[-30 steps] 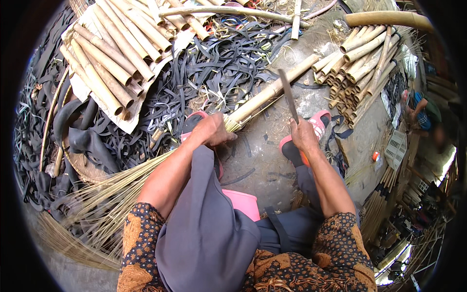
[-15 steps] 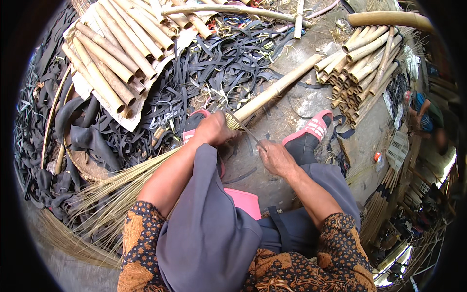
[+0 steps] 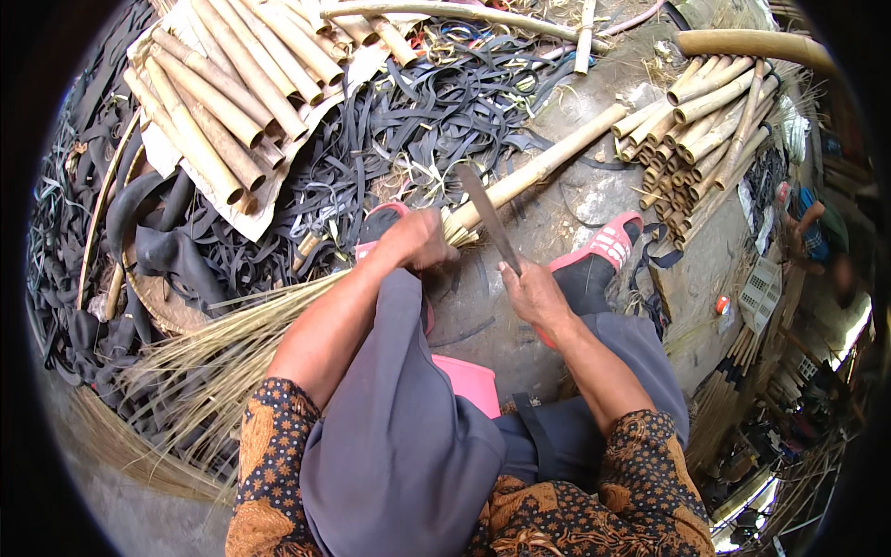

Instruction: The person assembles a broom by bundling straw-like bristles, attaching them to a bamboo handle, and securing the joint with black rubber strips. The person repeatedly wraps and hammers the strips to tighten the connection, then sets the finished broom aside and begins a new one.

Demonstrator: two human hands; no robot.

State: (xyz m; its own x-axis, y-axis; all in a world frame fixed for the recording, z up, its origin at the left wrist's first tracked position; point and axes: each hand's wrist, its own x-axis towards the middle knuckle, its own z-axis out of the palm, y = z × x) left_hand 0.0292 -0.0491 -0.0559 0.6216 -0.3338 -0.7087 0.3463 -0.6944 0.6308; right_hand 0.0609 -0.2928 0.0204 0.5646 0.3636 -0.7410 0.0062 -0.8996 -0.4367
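Note:
My left hand [image 3: 423, 239] is closed round a bundle of thin yellow-green sticks [image 3: 232, 348]. The loose, fanned end of the bundle spreads to the lower left, under my forearm. Its cut ends [image 3: 459, 230] poke out past my fingers and rest by the near end of a bamboo pole [image 3: 548, 162]. In my right hand [image 3: 536, 292] is a knife with a long, flat, dark blade [image 3: 489, 215], the handle hidden in my fist. The blade points up and to the left, its middle passing over the pole just right of the cut ends.
Cut bamboo tubes [image 3: 223, 93] lie on a pale sheet at the upper left, beside a heap of black rubber strips [image 3: 408, 121]. More bamboo tubes [image 3: 691, 139] are stacked at the upper right. Pink sandals [image 3: 608, 243] frame the work, and a pink container [image 3: 469, 381] sits between my legs.
The knife has swung upward, its blade now broadside and away from the cut ends. My right hand has shifted slightly right; my left hand keeps its hold on the bundle.

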